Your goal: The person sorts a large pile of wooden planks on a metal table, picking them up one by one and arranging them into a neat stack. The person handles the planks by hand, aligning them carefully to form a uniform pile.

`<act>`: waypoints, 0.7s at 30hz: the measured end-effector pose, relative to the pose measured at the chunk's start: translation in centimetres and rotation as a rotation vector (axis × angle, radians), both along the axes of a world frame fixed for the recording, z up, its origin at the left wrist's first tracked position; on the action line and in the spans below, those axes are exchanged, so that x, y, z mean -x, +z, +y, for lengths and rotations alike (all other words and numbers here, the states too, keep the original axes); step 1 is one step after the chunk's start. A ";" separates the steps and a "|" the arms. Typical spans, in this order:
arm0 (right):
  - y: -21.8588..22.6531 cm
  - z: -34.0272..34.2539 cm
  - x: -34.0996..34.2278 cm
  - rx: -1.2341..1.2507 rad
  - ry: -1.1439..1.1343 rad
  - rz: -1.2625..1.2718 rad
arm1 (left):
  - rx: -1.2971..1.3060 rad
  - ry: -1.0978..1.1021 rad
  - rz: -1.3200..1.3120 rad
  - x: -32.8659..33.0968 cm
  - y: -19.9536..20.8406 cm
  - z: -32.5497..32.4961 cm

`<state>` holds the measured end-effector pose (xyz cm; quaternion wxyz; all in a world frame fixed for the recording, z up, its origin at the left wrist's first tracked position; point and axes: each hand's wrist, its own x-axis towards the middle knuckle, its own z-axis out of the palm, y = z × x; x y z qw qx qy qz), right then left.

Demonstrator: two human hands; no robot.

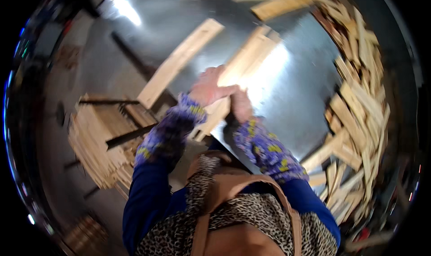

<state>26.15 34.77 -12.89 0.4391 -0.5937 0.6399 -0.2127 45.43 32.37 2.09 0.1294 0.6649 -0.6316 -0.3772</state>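
Both hands are on the wood here! The left hand (208, 86) clasps the left side of a small bundle of boards (249, 56), thumb stretched across the top toward the other hand. And the right hand (241, 105) grips the right edge, right up against that thumb; the fingers underneath are hidden from me. The bundle lies slantwise over the shiny metal counter (296, 108), its far end pointing up and to the right, its near end down by the person's waist. Those far ends aren't level, one piece poking out beside the next, and a hard glare sits just to the right of them.

Over to the left, a single board (179, 63) lies at nearly the same slant, well apart from the bundle at its far end. Its near end comes close to a thick stack of boards (96, 135), with dark bars (130, 137) across it.

Now look right: a great heap of wood strips (363, 103) curves along the counter's side, pieces crossing every which way, and a few loose lengths (283, 5) lie at the far edge. The person wears purple flowered cuffs (168, 126), blue sleeves (146, 202) and a leopard-print garment (251, 211). Everything is a touch blurred.
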 end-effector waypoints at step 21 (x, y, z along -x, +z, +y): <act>5.6 -13.0 39.5 0.463 0.356 0.985 | 0.457 -0.267 -0.482 14.8 -2.2 0.6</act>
